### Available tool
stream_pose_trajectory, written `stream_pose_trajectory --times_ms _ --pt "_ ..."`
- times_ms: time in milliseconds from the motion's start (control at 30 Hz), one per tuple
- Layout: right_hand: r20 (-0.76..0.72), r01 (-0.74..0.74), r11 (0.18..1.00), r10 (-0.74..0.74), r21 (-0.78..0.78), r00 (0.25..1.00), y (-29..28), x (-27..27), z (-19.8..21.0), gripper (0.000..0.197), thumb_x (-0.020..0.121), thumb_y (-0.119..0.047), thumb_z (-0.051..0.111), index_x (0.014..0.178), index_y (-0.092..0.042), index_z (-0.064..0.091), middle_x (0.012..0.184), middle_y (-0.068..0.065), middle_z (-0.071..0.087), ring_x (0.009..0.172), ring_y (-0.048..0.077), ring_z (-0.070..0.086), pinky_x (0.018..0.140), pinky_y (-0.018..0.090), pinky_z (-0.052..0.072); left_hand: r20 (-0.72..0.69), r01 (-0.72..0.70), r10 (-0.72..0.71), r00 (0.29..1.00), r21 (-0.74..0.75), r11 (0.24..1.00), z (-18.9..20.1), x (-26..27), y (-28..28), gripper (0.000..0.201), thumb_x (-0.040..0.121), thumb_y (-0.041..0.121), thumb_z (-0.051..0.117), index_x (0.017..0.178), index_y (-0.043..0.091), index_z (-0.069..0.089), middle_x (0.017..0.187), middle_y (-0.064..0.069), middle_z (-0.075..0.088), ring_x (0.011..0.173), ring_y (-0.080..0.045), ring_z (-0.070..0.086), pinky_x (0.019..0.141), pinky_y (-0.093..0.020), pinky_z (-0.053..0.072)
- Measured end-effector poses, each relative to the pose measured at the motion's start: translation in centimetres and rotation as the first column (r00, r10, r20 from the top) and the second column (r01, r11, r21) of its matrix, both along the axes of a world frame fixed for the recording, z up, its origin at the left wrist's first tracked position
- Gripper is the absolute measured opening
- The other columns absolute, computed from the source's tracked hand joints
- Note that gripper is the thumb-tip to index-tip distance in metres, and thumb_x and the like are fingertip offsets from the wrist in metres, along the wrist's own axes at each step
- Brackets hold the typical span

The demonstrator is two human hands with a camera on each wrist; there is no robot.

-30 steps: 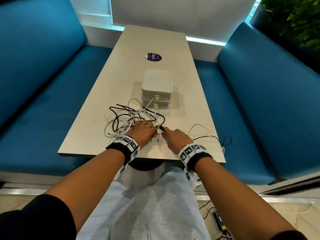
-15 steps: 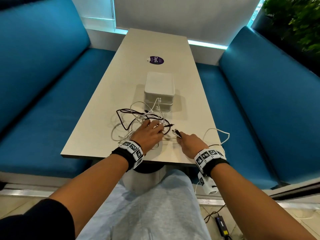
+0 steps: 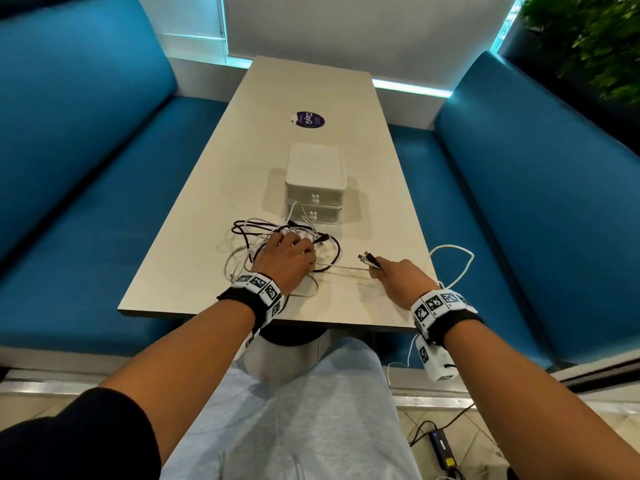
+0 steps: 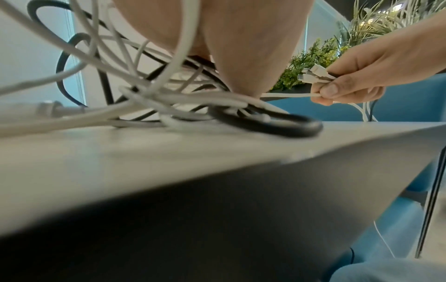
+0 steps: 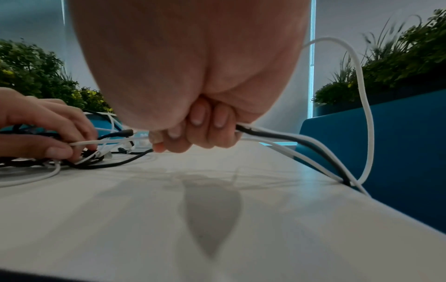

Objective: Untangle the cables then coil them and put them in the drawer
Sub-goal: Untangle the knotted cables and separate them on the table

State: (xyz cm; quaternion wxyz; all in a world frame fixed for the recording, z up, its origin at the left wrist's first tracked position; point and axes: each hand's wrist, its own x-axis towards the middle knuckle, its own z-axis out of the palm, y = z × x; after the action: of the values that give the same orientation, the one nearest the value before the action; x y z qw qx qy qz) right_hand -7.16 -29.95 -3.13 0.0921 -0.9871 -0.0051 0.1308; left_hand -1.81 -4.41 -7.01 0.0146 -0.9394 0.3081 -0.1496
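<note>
A tangle of black and white cables (image 3: pixel 258 230) (image 4: pixel 169 95) lies on the beige table (image 3: pixel 311 81), just in front of a white two-drawer box (image 3: pixel 315 174) with both drawers closed. My left hand (image 3: pixel 287 258) (image 5: pixel 48 122) rests on the tangle and pinches a white cable (image 3: pixel 341 268) that runs taut to my right hand. My right hand (image 3: pixel 391 275) (image 4: pixel 347 85) (image 5: pixel 193 122) grips a bundle of cable ends (image 3: pixel 367 259), plugs sticking out forward. From that fist, white and black cables (image 5: pixel 313 148) trail over the table's right edge in a loop (image 3: pixel 460 258).
Blue benches (image 3: pixel 86 168) (image 3: pixel 536 202) flank the table. A purple sticker (image 3: pixel 307 120) lies beyond the box. Plants (image 3: pixel 588 39) stand at the back right. A power adapter (image 3: pixel 441 448) with its cord lies on the floor by my right leg.
My right hand has moved right, away from the left, drawing the cable ends out of the tangle until a white cable stretches between the hands. The left hand stayed on the tangle.
</note>
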Motion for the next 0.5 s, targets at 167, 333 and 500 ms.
stream_pose_trajectory --times_ms 167,333,500 --pt "0.011 0.082 0.997 -0.082 -0.011 0.997 0.6 0.0 -0.4 0.025 0.104 -0.033 0.033 0.11 -0.018 0.052 0.083 0.009 0.058 0.07 0.029 0.061 0.066 0.04 0.054 -0.08 0.01 -0.01 0.997 -0.001 1.0 0.6 -0.3 -0.3 0.026 0.096 0.037 0.047 0.111 0.028 0.066 0.123 0.012 0.056 0.115 -0.02 0.046 0.095 -0.041 0.029" --pt "0.154 0.079 0.997 -0.081 0.019 0.985 4.8 -0.4 -0.6 0.03 0.104 -0.034 0.029 0.128 -0.02 0.041 0.083 0.011 0.055 0.072 0.034 0.057 0.062 0.038 0.046 -0.177 0.006 -0.014 0.984 -0.042 0.999 0.8 -0.4 -1.0 0.025 0.099 0.033 0.047 0.11 0.028 0.068 0.126 0.012 0.054 0.115 -0.018 0.044 0.094 -0.038 0.027" --pt "0.198 -0.092 0.991 0.07 0.101 0.978 9.0 -0.4 -1.0 0.03 0.102 -0.035 0.035 0.123 -0.017 0.046 0.093 0.02 0.063 0.083 0.042 0.061 0.068 0.043 0.05 -0.176 0.011 -0.004 0.984 0.038 0.999 1.3 -0.6 -1.2 0.028 0.099 0.031 0.044 0.118 0.029 0.064 0.131 0.007 0.049 0.12 -0.022 0.041 0.097 -0.04 0.027"
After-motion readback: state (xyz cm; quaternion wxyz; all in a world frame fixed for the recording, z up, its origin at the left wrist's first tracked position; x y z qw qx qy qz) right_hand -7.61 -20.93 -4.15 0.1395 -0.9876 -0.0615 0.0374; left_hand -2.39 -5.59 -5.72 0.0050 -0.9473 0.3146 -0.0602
